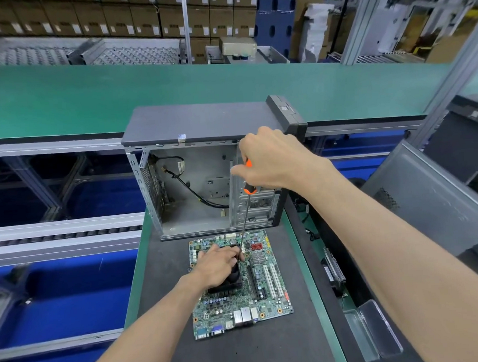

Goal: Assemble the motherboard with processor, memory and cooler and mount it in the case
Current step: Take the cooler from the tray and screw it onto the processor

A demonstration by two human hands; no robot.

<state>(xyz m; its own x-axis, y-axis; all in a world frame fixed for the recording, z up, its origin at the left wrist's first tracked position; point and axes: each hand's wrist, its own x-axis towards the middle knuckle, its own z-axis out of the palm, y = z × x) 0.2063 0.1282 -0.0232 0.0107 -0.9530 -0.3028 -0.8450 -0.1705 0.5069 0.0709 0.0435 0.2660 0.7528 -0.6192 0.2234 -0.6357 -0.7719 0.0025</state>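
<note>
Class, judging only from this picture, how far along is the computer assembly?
Done: black cooler sits on the green motherboard. In hand: right hand grips the orange-handled screwdriver, tip at the cooler, while left hand rests on it. Left: mounting in the open grey case. Memory: cannot tell.

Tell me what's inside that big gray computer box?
Inside the open case you can see a black cable and bare metal walls. The right hand with the screwdriver covers part of the inside, so that part is hidden.
</note>
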